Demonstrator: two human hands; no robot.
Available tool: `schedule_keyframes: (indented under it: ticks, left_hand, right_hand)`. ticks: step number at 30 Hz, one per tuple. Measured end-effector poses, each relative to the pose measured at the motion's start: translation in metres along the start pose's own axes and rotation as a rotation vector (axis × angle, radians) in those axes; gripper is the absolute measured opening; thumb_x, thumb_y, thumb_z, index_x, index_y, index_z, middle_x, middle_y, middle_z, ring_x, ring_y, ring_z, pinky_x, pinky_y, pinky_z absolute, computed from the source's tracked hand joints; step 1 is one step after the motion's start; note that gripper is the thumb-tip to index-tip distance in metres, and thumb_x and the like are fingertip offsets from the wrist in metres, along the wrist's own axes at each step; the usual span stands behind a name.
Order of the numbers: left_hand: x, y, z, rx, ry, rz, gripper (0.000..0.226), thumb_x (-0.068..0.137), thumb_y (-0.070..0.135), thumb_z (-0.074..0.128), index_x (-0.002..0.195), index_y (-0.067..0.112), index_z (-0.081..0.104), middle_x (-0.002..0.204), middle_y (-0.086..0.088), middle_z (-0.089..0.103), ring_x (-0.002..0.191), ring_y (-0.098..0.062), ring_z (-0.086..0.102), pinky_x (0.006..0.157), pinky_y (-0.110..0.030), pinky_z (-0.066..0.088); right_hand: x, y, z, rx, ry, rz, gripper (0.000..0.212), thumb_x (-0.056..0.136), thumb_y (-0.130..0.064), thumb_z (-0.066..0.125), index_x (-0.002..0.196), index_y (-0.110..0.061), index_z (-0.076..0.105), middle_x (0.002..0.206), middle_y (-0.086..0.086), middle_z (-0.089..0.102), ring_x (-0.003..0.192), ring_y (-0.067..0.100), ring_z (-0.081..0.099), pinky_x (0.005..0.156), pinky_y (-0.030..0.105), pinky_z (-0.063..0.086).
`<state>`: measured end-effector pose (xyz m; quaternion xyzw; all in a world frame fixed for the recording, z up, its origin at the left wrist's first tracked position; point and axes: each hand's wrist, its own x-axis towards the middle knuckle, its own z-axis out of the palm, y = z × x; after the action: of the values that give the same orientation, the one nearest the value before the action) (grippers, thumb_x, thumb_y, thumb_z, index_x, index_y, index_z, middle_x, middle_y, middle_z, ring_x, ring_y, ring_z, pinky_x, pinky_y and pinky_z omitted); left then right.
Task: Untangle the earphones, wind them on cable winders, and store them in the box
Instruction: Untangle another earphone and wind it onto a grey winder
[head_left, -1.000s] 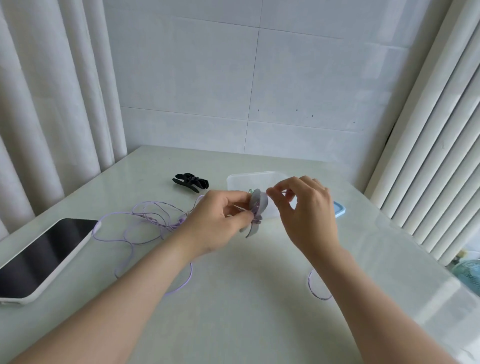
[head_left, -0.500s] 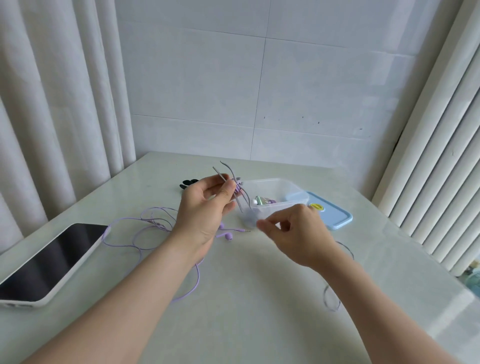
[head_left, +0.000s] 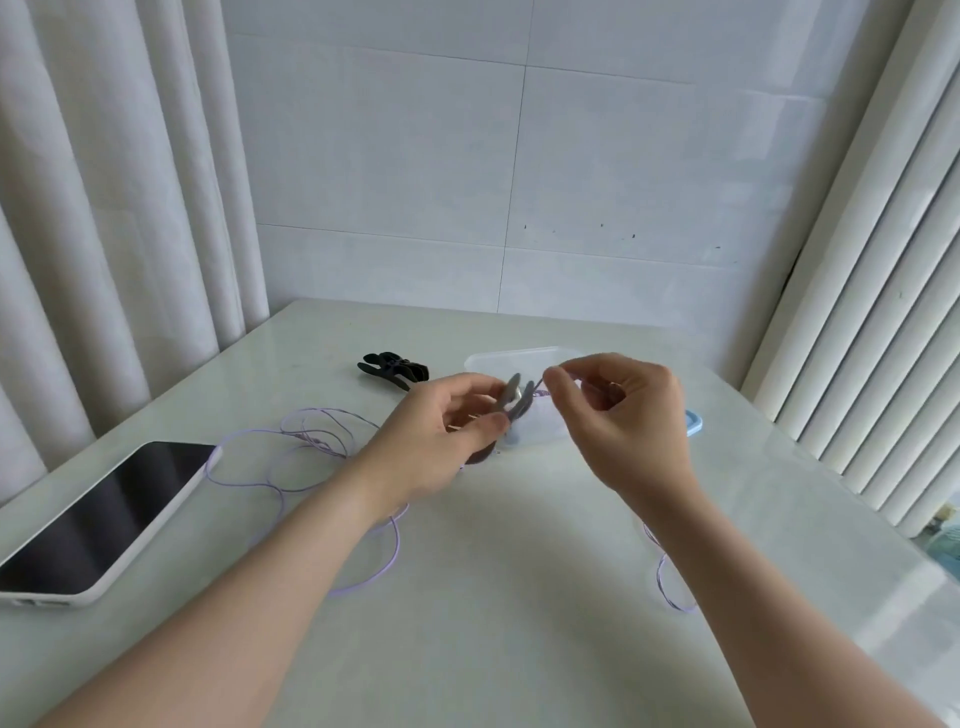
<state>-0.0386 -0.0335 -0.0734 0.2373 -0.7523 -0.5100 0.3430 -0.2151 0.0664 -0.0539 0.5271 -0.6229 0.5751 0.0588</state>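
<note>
Holding a small grey flexible cable winder (head_left: 514, 410) at the centre of the frame, the left hand (head_left: 441, 436) is closed around it with thumb and fingers, keeping its prongs pointed up and clear so cable can pass between them. Just to the right, the right hand (head_left: 618, 415) pinches a thin lilac earphone cable (head_left: 311, 447) between thumb and forefinger close to the winder, apparently to feed a turn onto it under light tension.

Most of that cable lies in loose loops on the pale green glossy desk (head_left: 493, 623) at centre left, partly hidden by the left forearm, and another loop shows at lower right beside the right forearm; so I judge winding has only begun. Behind the hands sits a clear plastic storage box (head_left: 498, 358), open, with its light blue lid (head_left: 693, 422) peeking out at the right, likely left ready for the wound earphones. What the box holds cannot be told.

A black cable winder (head_left: 392, 367) waits above centre left. A dark-screened phone in a white case (head_left: 98, 519) lies at the left edge.
</note>
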Motion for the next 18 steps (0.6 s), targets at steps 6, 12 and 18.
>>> schedule_keyframes:
  ticks: [6,12,18]
  left_hand:
    - [-0.002,0.008,0.014,0.049,-0.129,0.055,0.025,0.102,0.006,0.065,0.123,0.019,0.071,0.108,0.003,0.078,0.095,-0.011,0.072,0.084,-0.021,0.055]
    - [-0.004,0.018,0.012,-0.214,-0.048,0.038,0.026,0.101,0.001,0.064,0.126,0.006,0.071,0.123,-0.011,0.075,0.092,-0.019,0.071,0.055,-0.01,0.047]
    - [0.003,0.019,0.007,-0.609,0.025,-0.024,0.023,0.102,0.011,0.063,0.124,0.002,0.067,0.123,-0.013,0.073,0.106,-0.034,0.074,0.086,-0.042,0.049]
  right_hand:
    - [0.007,0.021,-0.005,-0.121,0.118,0.091,0.007,0.084,-0.042,0.084,0.082,-0.038,0.079,0.089,-0.011,0.068,0.087,0.005,0.064,0.084,0.03,0.048]
    - [0.008,0.041,-0.007,-0.356,0.02,0.097,0.009,0.095,-0.043,0.073,0.093,-0.038,0.081,0.101,-0.01,0.061,0.104,0.024,0.045,0.08,0.025,0.025]
    - [0.003,0.04,0.004,-0.351,-0.14,-0.173,0.017,0.104,-0.016,0.063,0.092,-0.02,0.074,0.083,-0.004,0.067,0.081,0.015,0.059,0.075,0.031,0.038]
